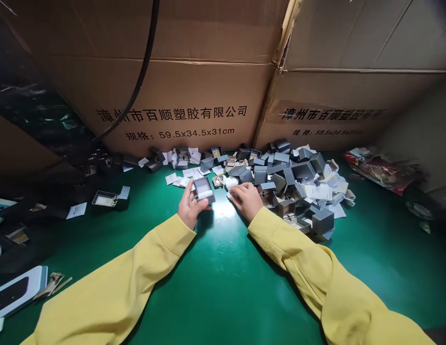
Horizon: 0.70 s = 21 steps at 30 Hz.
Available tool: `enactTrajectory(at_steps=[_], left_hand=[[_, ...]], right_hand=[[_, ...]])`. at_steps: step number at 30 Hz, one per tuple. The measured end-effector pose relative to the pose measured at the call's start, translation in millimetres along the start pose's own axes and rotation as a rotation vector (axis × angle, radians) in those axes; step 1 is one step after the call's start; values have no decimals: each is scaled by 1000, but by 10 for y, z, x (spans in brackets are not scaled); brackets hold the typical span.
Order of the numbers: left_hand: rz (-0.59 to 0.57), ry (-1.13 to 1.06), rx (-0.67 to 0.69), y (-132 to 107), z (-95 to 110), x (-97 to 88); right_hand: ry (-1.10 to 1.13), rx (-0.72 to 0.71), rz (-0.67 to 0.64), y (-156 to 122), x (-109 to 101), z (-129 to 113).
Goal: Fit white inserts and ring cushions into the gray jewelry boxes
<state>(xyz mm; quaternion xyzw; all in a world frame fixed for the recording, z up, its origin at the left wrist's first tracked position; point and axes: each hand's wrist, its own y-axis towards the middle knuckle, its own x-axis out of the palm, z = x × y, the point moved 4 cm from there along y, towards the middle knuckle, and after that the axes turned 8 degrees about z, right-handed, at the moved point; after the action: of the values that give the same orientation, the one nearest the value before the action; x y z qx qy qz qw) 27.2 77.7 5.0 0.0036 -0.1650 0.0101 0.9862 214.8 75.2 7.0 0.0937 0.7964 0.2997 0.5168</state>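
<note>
A small grey box [204,190], its pale interior showing, sits just left of the middle of the frame, gripped by the left hand [191,209]. It is likely light and fairly stiff, like covered card or thin plastic; the finish looks matte, so it should not slip much. Its edges could dent or scuff under a hard squeeze, and the outer side walls seem the best place to take hold, leaving the opening free.

The left hand comes up from the lower left with the thumb across the near side of the box and the fingers behind its left edge. The right hand [246,199] is at the middle of the frame, apart from the left, palm down with fingers curled and pointing left. Its fingertips are beside a white wad [230,182], probably soft and easily crushed; whether they pinch it cannot be told.

Both forearms, in yellow sleeves [111,278], slant inward over the green counter [223,297]. The right forearm passes just below a heap of grey boxes [293,174] right of centre, with white papers [324,192] along the heap's right side.
</note>
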Motion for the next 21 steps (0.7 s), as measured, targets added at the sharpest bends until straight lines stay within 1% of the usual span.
enactTrajectory(at_steps=[2,3,6,9,15,17,18,21], left_hand=[[-88,12,-30,-39,-28,40],[-101,13,-36,-39,-35,41],[-43,-12,-34,3,-25,6],[9,-55,-53,34,-6,-8],[-61,-169,-112,-12,37,47],[-88,-218,-162,-26,49,55],[-118,-242,-207,-32,50,65],[-251,-346,-389,-53,48,111]], right_hand=[[47,-13,5,-22,-16,-22],[67,-28,2,-36,-23,-32],[113,-66,12,-86,-49,-48],[154,-69,37,-113,-59,-40],[326,-51,59,-88,-69,-76],[391,-48,58,-82,-84,-119],[417,-43,62,-81,-92,-140],[468,-43,93,-76,-118,-198]])
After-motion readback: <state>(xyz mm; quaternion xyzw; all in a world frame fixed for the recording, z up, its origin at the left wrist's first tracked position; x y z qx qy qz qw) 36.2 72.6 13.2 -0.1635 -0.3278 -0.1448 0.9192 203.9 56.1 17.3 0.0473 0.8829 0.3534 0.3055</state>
